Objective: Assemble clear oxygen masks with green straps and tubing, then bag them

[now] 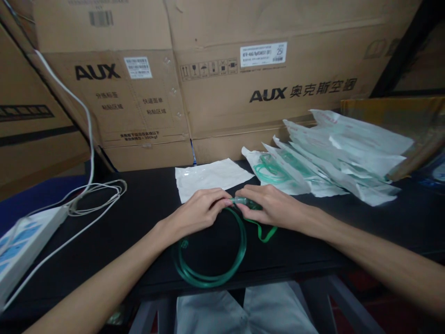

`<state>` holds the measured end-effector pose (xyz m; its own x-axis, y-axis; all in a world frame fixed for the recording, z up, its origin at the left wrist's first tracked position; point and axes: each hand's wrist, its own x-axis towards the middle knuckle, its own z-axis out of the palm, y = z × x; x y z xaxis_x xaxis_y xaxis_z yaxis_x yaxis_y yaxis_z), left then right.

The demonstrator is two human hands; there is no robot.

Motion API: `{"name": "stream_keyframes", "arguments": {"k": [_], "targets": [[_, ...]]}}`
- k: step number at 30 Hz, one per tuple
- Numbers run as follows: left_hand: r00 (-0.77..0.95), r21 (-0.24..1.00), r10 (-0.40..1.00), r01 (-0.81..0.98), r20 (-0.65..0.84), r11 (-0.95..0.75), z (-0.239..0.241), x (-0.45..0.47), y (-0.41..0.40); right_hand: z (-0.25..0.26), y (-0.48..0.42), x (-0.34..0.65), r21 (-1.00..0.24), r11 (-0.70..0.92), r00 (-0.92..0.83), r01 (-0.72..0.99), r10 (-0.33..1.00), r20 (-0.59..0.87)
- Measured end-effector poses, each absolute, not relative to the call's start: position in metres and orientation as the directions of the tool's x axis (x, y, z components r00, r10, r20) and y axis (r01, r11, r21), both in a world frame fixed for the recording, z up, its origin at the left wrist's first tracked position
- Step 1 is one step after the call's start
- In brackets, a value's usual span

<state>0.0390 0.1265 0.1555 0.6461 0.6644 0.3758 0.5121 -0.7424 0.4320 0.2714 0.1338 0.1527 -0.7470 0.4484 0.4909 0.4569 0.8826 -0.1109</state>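
Green plastic tubing [242, 241] lies coiled on the black table in front of me, with a small connector [184, 243] at its left side. Between the thumb and fingers of my left hand [207, 206] is one end of the tubing. My right hand [266, 204] is wrapped round a clear green oxygen mask [253, 203], mostly hidden by the fingers. The tube end and the mask's narrow port meet between my hands; whether they are joined, I cannot tell. From under my right hand hangs a bright green strap [266, 236].
Behind my hands lies a flat white wrapper [212, 175]. Several packaged sets [344, 153] are piled at the right. A power strip [31, 246] with white cable [107, 197] occupies the left. Large cardboard boxes [215, 102] wall off the back.
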Motion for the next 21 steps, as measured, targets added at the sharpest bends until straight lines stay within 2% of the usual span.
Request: {"name": "stream_keyframes", "arguments": {"k": [5,7,10,12,15,21], "targets": [[0.663,0.63,0.732,0.504,0.156,-0.591,0.162,0.033,0.13,0.156,0.131,0.274,0.027,0.886,-0.791,0.464,0.4,0.462],[0.658,0.644,0.735,0.494,0.162,-0.584,0.163,0.033,0.13,0.156,0.13,0.274,0.061,0.878,-0.789,0.475,0.395,0.47],[0.658,0.597,0.708,0.468,0.257,-0.652,0.162,0.034,0.13,0.153,0.13,0.274,0.035,0.873,-0.769,0.487,0.409,0.49],[0.666,0.537,0.673,0.457,0.322,-0.709,0.161,0.035,0.13,0.152,0.13,0.272,-0.039,0.877,-0.746,0.48,0.431,0.509],[0.684,0.439,0.622,0.458,0.381,-0.773,0.159,0.036,0.129,0.152,0.13,0.27,-0.223,0.859,-0.7,0.461,0.506,0.503],[0.724,0.223,0.548,0.502,0.42,-0.835,0.152,0.034,0.128,0.16,0.127,0.267,-0.587,0.675,-0.647,0.447,0.697,0.308]]}}
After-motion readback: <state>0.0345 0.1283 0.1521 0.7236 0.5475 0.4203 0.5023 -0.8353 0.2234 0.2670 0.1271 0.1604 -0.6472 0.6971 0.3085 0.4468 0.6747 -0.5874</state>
